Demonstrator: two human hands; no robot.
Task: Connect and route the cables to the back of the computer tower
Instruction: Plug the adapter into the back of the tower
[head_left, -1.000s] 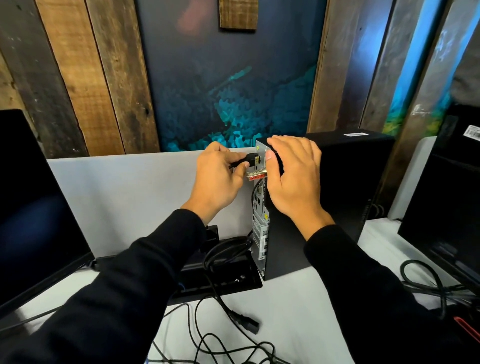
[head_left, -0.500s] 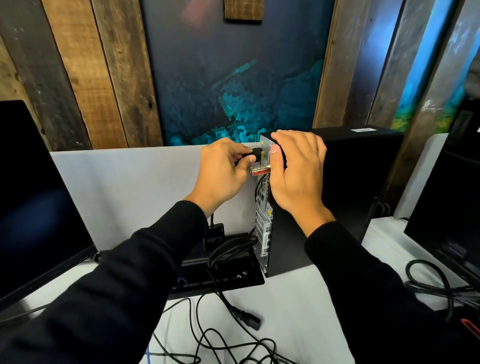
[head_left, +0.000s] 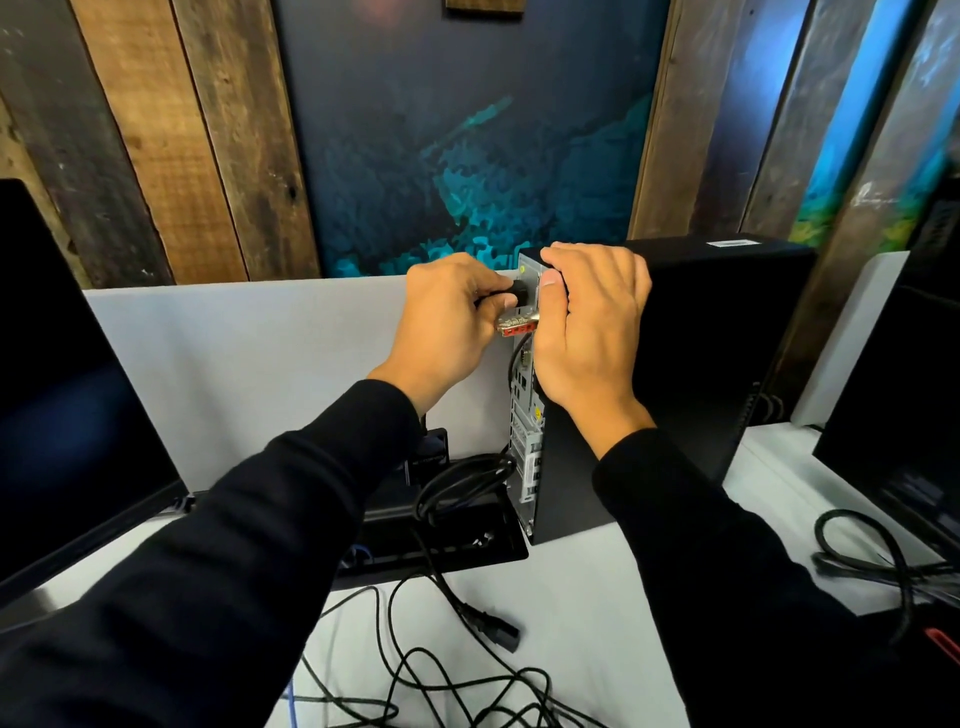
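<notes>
Rough wooden planks and a blue painting back a white desk (head_left: 561, 613). At the top of the computer tower (head_left: 675, 374) rear panel, the left hand (head_left: 447, 322) pinches a black cable plug (head_left: 517, 297) against the panel. Just below the pinch sits a metal lock with red trim (head_left: 517, 325). Beside it the right hand (head_left: 592, 322) grips the tower's top rear corner. Well below the grip, a loose power plug (head_left: 493, 626) lies among tangled cables (head_left: 441, 686).
</notes>
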